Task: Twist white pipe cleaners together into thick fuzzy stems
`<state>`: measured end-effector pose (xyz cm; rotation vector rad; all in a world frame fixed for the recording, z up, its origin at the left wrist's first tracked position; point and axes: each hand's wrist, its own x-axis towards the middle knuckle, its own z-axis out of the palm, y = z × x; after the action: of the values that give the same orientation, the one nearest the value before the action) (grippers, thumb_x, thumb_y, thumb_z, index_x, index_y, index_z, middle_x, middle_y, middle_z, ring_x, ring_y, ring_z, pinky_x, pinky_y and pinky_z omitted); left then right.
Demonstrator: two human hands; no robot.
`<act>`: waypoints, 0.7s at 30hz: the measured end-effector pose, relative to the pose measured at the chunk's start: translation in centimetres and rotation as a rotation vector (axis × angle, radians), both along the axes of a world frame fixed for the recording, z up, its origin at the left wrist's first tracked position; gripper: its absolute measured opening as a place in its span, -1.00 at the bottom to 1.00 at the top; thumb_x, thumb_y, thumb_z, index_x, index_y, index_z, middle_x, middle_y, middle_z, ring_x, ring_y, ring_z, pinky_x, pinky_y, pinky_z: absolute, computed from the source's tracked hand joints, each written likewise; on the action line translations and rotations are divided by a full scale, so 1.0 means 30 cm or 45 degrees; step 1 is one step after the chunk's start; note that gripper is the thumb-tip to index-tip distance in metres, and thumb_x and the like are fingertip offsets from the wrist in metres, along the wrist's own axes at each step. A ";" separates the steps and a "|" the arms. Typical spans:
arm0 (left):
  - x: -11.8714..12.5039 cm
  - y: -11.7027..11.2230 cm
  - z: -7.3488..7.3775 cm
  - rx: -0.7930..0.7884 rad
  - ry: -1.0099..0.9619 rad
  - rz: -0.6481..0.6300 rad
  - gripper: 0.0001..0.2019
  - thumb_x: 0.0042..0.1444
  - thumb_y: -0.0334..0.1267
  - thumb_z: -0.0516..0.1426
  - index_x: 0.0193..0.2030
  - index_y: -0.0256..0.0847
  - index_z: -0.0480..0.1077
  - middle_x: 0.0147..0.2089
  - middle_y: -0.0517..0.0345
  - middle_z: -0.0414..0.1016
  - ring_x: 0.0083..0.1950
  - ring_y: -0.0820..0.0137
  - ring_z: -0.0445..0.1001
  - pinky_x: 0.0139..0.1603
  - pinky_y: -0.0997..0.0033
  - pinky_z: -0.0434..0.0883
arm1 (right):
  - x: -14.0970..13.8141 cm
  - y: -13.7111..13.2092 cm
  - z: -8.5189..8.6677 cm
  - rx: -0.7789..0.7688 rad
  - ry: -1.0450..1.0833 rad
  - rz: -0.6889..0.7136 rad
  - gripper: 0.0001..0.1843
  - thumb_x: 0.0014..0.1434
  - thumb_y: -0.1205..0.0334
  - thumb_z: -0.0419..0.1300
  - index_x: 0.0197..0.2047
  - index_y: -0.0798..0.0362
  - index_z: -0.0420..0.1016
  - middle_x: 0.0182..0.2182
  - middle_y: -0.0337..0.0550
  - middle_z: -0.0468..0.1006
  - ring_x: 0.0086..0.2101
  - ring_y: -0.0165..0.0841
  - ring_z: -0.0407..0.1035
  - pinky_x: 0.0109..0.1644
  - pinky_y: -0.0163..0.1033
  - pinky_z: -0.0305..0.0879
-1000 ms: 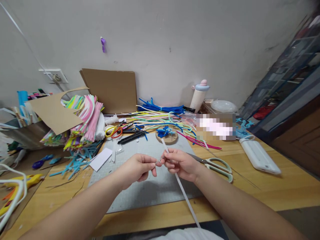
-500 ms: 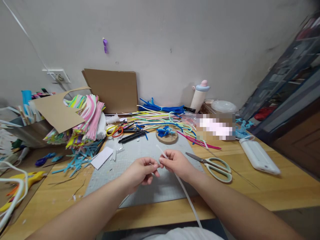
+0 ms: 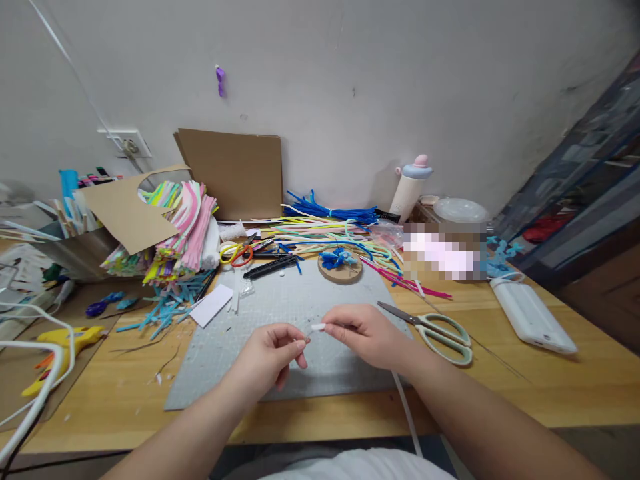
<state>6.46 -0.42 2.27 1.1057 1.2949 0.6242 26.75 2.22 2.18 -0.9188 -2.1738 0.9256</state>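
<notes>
My right hand (image 3: 367,333) is closed in a pinch on a white pipe cleaner (image 3: 407,407). Its short tip sticks out to the left of the fingers, and its long tail hangs past the table's front edge. My left hand (image 3: 275,353) pinches a tiny brownish thing at its fingertips, too small to name. A small gap separates it from the white tip. Both hands are above a grey cutting mat (image 3: 200,373). Beyond them, a blue pipe cleaner figure (image 3: 336,259) rests on a round wooden disc (image 3: 345,275). Scissors (image 3: 440,333) lie to the right of my right hand.
Loose coloured pipe cleaners (image 3: 320,233) lie at the back, with bundles (image 3: 193,227) at left. A black pen (image 3: 270,267), a white card (image 3: 212,305), a yellow glue gun (image 3: 70,343), a white device (image 3: 533,317) and a bottle (image 3: 409,193) stand or lie around.
My hands have drawn slightly apart. The white pipe cleaner's end, which pointed up beyond my right hand, now points left toward my left fingertips. The view has shifted slightly.
</notes>
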 end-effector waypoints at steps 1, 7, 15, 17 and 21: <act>-0.005 -0.008 0.001 -0.002 0.009 -0.008 -0.65 -0.17 -0.03 0.20 -0.35 -0.28 0.35 -0.59 0.26 0.44 -0.81 0.65 0.09 -0.80 0.60 -0.05 | -0.004 -0.009 0.001 0.106 -0.077 0.021 -0.74 0.26 0.16 0.02 -0.31 0.07 0.48 -0.42 -0.21 0.41 -0.40 -0.45 0.27 -0.31 -0.35 0.12; -0.023 -0.043 -0.010 0.002 0.082 -0.033 -0.69 -0.13 -0.08 0.16 -0.34 -0.29 0.36 -0.59 0.27 0.43 -0.81 0.66 0.06 -0.81 0.60 -0.02 | -0.032 -0.044 -0.033 0.433 -0.250 0.040 -0.79 0.25 0.28 -0.01 -0.18 0.03 0.44 -0.39 -0.16 0.51 -0.36 -0.38 0.33 -0.28 -0.30 0.11; -0.035 -0.056 -0.025 0.061 0.203 -0.115 -0.76 -0.04 -0.13 0.10 -0.33 -0.29 0.39 -0.55 0.23 0.46 -0.79 0.65 0.07 -0.81 0.60 0.01 | -0.040 -0.058 -0.032 0.523 -0.340 0.089 -0.82 0.23 0.30 0.02 -0.29 0.04 0.45 -0.39 -0.16 0.49 -0.35 -0.38 0.30 -0.29 -0.30 0.08; -0.035 -0.058 -0.025 0.063 0.216 -0.126 -0.76 -0.03 -0.14 0.10 -0.33 -0.29 0.40 -0.54 0.23 0.46 -0.79 0.65 0.07 -0.81 0.60 0.01 | -0.043 -0.058 -0.036 0.510 -0.324 0.080 -0.82 0.23 0.28 0.03 -0.30 0.06 0.45 -0.41 -0.16 0.49 -0.35 -0.38 0.31 -0.29 -0.30 0.10; -0.030 -0.055 -0.025 0.064 0.230 -0.136 -0.75 -0.02 -0.12 0.10 -0.32 -0.28 0.40 -0.53 0.22 0.47 -0.78 0.64 0.08 -0.80 0.60 0.03 | -0.048 -0.052 -0.045 0.482 -0.301 0.030 -0.84 0.21 0.25 0.07 -0.33 0.07 0.45 -0.43 -0.15 0.50 -0.38 -0.38 0.32 -0.31 -0.30 0.12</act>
<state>5.56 -2.08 1.53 1.2877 1.3694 0.4880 25.31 0.66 0.83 -0.8481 -2.4491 0.4049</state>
